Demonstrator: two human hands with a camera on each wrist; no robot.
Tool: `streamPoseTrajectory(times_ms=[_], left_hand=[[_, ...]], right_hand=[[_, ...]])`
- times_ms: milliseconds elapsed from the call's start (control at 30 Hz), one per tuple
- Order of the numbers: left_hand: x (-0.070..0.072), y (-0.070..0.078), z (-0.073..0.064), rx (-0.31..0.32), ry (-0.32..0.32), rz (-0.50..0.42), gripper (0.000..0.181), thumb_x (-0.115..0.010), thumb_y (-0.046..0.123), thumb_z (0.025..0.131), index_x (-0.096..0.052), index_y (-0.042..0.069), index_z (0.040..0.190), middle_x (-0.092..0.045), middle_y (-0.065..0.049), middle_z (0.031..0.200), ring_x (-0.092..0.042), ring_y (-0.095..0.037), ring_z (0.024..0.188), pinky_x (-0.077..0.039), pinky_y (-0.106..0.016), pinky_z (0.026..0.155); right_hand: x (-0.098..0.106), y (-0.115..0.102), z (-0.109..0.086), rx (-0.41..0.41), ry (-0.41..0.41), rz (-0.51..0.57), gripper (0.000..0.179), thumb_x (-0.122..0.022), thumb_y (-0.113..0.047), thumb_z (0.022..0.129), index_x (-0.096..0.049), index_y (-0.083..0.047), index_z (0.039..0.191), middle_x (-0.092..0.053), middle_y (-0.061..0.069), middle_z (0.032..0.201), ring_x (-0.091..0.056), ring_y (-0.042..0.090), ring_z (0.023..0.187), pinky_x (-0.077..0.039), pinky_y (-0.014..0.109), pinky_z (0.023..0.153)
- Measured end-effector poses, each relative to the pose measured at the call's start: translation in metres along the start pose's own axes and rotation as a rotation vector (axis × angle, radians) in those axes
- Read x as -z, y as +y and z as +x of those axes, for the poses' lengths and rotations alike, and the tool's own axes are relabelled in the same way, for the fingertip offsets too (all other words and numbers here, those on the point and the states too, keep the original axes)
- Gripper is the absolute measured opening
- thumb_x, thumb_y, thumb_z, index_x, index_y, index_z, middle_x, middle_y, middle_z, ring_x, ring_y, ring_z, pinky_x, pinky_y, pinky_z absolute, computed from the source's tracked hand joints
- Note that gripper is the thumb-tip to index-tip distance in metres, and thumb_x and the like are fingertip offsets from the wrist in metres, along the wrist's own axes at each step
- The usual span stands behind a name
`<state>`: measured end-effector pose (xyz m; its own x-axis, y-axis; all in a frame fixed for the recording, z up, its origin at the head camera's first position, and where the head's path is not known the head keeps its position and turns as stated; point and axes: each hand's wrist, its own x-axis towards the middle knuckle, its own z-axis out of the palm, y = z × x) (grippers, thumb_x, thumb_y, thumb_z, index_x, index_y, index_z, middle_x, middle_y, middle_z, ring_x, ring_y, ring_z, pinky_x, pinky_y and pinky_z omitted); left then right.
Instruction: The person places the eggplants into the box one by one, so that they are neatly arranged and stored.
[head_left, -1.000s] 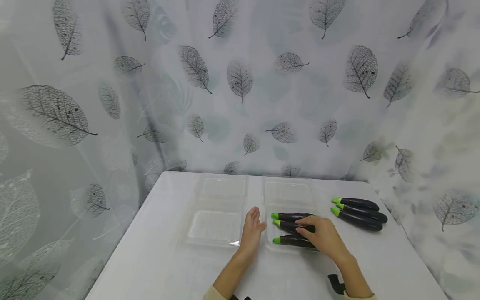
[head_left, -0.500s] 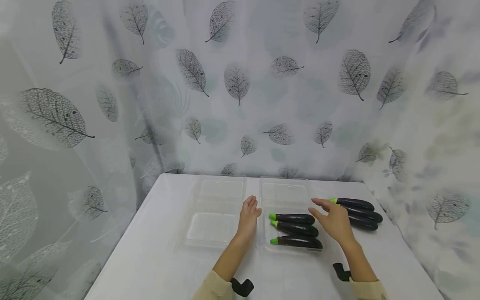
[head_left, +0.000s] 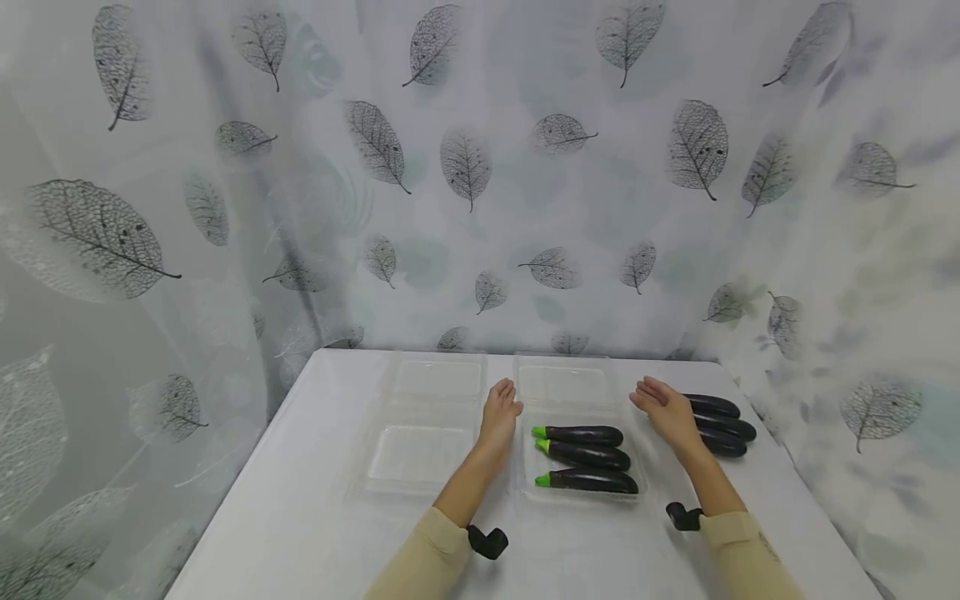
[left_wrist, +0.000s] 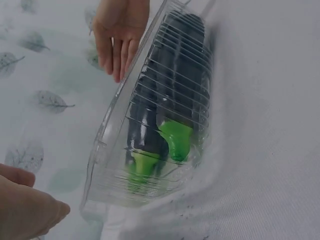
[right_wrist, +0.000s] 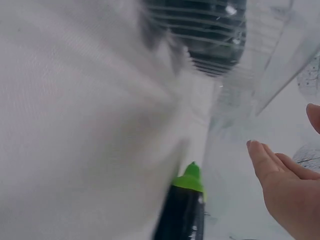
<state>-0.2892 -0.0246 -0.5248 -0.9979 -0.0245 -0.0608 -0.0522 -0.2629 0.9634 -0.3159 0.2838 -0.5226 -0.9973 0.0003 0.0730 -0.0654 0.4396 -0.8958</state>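
Three dark eggplants (head_left: pixel 588 456) with bright green stem ends lie side by side in the front half of the right clear plastic box (head_left: pixel 527 492); its ribbed wall (left_wrist: pixel 107 130) shows in the left wrist view. My left hand (head_left: pixel 497 421) is beside the box's left side, fingers straight, holding nothing. My right hand (head_left: pixel 667 414), fingers extended and holding nothing, hovers right of the box. Behind it several more eggplants (head_left: pixel 720 425) lie on the table, their stem ends hidden by the hand. One green stem end (right_wrist: pixel 190 177) shows below the right hand in the right wrist view.
A second clear box (head_left: pixel 420 458), lid spread toward the back, lies open on the left of the white table (head_left: pixel 300 500). The right box's lid (head_left: pixel 566 385) also lies back. A leaf-patterned curtain (head_left: pixel 465 275) hangs around the far and side edges.
My right hand has let go of an eggplant in the right box and moved right and back, toward the loose eggplants. My left hand has shifted slightly toward the back.
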Motion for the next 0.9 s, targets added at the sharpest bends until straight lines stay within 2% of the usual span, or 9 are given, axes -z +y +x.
streamPoseTrajectory(times_ms=[67,133,200,300,467,667,833,900], left_hand=[[0.000,-0.003,0.005,-0.005,0.012,0.000,0.063,-0.046,-0.004,0.102,-0.023,-0.005,0.160,-0.025,-0.025,0.168,-0.021,-0.038,0.157,-0.021,-0.048,0.130],[0.000,-0.005,0.010,-0.014,0.024,0.000,0.062,-0.046,-0.005,0.101,-0.023,-0.007,0.159,-0.025,-0.027,0.167,-0.021,-0.040,0.157,-0.023,-0.049,0.129],[-0.001,-0.007,0.015,-0.016,0.035,-0.006,0.062,-0.046,-0.006,0.101,-0.023,-0.007,0.159,-0.025,-0.027,0.167,-0.021,-0.040,0.157,-0.023,-0.048,0.129],[-0.001,-0.010,0.020,-0.015,0.049,-0.010,0.063,-0.045,-0.008,0.100,-0.022,-0.009,0.159,-0.023,-0.029,0.167,-0.021,-0.041,0.157,-0.024,-0.049,0.129],[-0.002,-0.016,0.027,-0.004,0.064,-0.012,0.064,-0.044,-0.012,0.099,-0.021,-0.010,0.158,-0.020,-0.031,0.167,-0.017,-0.044,0.157,-0.025,-0.050,0.128],[-0.003,-0.025,0.034,0.021,0.088,-0.019,0.061,-0.039,-0.014,0.099,-0.021,-0.012,0.158,-0.020,-0.032,0.167,-0.017,-0.045,0.157,-0.027,-0.051,0.127],[-0.004,-0.029,0.037,0.041,0.090,-0.039,0.062,-0.039,-0.016,0.097,-0.022,-0.013,0.157,-0.021,-0.034,0.165,-0.019,-0.046,0.156,-0.027,-0.052,0.127],[-0.004,-0.029,0.037,0.044,0.091,-0.053,0.061,-0.040,-0.016,0.097,-0.024,-0.014,0.156,-0.024,-0.034,0.164,-0.020,-0.046,0.155,-0.027,-0.051,0.127]], right_hand=[[0.000,0.005,0.006,-0.042,-0.026,0.030,0.072,-0.062,-0.032,0.107,-0.032,0.006,0.159,-0.045,0.025,0.157,-0.046,0.039,0.144,-0.049,0.011,0.101],[0.000,0.011,0.011,-0.067,-0.050,0.046,0.073,-0.062,-0.034,0.107,-0.031,0.005,0.160,-0.043,0.024,0.159,-0.045,0.037,0.146,-0.047,0.026,0.113],[-0.001,0.016,0.015,-0.081,-0.086,0.065,0.077,-0.062,-0.037,0.106,-0.027,0.004,0.162,-0.039,0.024,0.162,-0.041,0.037,0.149,-0.039,0.042,0.122],[-0.002,0.023,0.020,-0.093,-0.139,0.121,0.082,-0.063,-0.037,0.106,-0.022,0.005,0.163,-0.034,0.025,0.165,-0.036,0.039,0.151,-0.029,0.054,0.126],[-0.004,0.034,0.024,-0.135,-0.189,0.164,0.082,-0.062,-0.035,0.106,-0.019,0.006,0.163,-0.030,0.026,0.166,-0.032,0.040,0.153,-0.027,0.056,0.127],[-0.009,0.039,0.027,-0.174,-0.217,0.283,0.071,-0.057,-0.020,0.109,-0.019,0.010,0.161,-0.028,0.029,0.165,-0.030,0.040,0.153,-0.030,0.049,0.126],[-0.008,0.043,0.028,-0.134,-0.271,0.325,0.061,-0.048,-0.011,0.111,-0.019,0.013,0.159,-0.028,0.029,0.163,-0.027,0.039,0.153,-0.037,0.038,0.121],[-0.007,0.044,0.027,-0.105,-0.306,0.368,0.058,-0.043,-0.008,0.112,-0.017,0.015,0.159,-0.025,0.030,0.163,-0.024,0.040,0.152,-0.036,0.038,0.120]])
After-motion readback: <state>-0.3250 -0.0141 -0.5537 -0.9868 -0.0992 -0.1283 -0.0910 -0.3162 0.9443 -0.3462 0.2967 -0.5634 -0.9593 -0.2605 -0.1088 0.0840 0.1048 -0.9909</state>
